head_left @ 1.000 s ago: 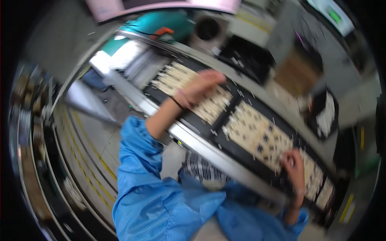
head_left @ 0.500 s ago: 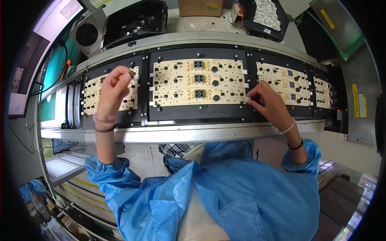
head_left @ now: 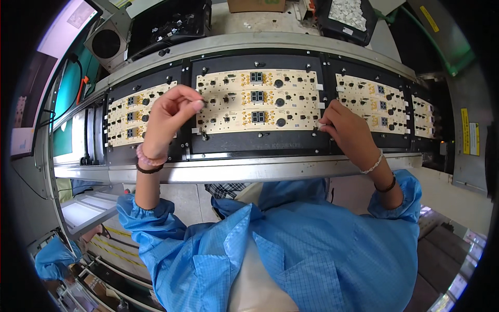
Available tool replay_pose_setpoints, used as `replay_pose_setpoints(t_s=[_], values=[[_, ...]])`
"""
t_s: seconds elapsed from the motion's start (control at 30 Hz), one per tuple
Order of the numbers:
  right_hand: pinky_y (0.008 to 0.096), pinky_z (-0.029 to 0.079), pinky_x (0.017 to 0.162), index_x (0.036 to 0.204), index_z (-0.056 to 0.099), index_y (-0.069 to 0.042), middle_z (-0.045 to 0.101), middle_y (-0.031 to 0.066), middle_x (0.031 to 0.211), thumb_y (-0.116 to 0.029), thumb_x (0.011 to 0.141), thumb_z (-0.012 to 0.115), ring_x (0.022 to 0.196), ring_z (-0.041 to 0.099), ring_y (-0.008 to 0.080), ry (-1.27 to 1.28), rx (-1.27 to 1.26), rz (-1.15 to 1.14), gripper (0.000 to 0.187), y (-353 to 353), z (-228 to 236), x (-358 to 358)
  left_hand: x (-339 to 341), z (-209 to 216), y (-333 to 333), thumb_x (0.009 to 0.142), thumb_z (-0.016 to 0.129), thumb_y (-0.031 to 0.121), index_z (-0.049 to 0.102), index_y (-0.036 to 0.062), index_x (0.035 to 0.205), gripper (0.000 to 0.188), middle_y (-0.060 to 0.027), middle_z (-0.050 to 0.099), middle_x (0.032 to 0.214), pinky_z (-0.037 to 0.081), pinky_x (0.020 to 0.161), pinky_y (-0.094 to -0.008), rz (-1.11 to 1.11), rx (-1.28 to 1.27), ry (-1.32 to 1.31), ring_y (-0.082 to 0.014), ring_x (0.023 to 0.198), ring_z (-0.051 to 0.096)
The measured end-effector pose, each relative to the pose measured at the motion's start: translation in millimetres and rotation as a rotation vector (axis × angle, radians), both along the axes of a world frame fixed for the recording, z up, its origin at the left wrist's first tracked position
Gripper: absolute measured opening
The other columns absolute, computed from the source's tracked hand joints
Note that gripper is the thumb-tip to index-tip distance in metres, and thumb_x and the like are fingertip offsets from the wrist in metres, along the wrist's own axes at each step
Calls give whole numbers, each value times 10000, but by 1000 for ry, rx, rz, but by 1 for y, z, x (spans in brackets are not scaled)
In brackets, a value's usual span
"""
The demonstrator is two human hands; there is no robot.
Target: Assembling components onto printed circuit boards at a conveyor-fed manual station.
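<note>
In the middle black carrier [head_left: 280,147] lie cream circuit boards [head_left: 234,125], one above another, each with a two-digit display. My left hand [head_left: 169,117] is closed in a pinch over their left end. A small black piece [head_left: 202,103] shows at its fingertips; whether it touches the board is hard to tell. At the right end of the lowest board, my right hand [head_left: 349,131] pinches a small white piece [head_left: 322,127] between thumb and fingers. Similar white tabs [head_left: 319,87] stick out at the board ends.
Further carriers with boards [head_left: 371,106] continue along the metal-edged line [head_left: 249,170]. Behind it stand a black bin [head_left: 169,26] of dark parts and another bin [head_left: 345,14] of white pieces. A cardboard box [head_left: 257,5] sits between them. Machine housing [head_left: 470,104] rises at the right.
My left hand has moved right, from over the left carrier to the left end of the middle boards, with the small black piece. My right hand stays at the lowest board's right end.
</note>
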State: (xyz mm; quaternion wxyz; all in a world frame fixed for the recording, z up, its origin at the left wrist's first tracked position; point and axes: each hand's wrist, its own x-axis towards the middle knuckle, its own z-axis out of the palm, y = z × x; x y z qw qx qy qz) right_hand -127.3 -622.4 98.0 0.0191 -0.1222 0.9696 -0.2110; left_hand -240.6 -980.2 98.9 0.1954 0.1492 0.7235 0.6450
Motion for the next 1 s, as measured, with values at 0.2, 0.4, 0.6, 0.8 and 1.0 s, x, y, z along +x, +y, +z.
replay_pose_setpoints(t_s=[0.2, 0.4, 0.6, 0.8, 1.0], values=[[313, 481, 648, 892, 592, -45, 563, 70, 875, -85, 825, 669, 772, 603, 242, -35, -103, -5, 110, 8, 0, 2, 13, -9, 35, 810, 686, 81, 647, 67, 921, 119, -58, 641, 843, 469, 594, -288, -82, -455, 570, -199, 666, 605], [247, 378, 559, 959, 641, -51, 525, 35, 821, -40, 884, 607, 619, 477, 134, 53, -223, -135, 83, 8, 12, 1, 21, -24, 40, 819, 638, 78, 606, 90, 895, 84, -71, 612, 841, 508, 639, -344, -86, -550, 786, -273, 769, 628], [246, 345, 535, 960, 644, -54, 493, 31, 789, -33, 904, 581, 573, 417, 106, 48, -257, -192, 87, 9, 12, 1, 27, -20, 45, 836, 589, 103, 555, 86, 908, 82, -62, 575, 841, 508, 611, -337, -120, -728, 898, -256, 782, 620], [243, 342, 530, 963, 645, -57, 485, 28, 778, -37, 910, 575, 566, 409, 105, 70, -267, -190, 89, 8, 9, -1, 29, -23, 45, 800, 579, 82, 545, 88, 889, 96, -45, 565, 833, 517, 615, -316, -116, -784, 1003, -210, 823, 619], [236, 338, 518, 964, 644, -61, 505, 18, 783, -49, 917, 572, 556, 401, 93, 89, -242, -162, 86, 10, 5, -6, 22, -15, 31, 791, 560, 42, 614, 91, 1083, 300, -61, 650, 1004, 541, 708, -311, -207, -740, 994, -219, 881, 638]])
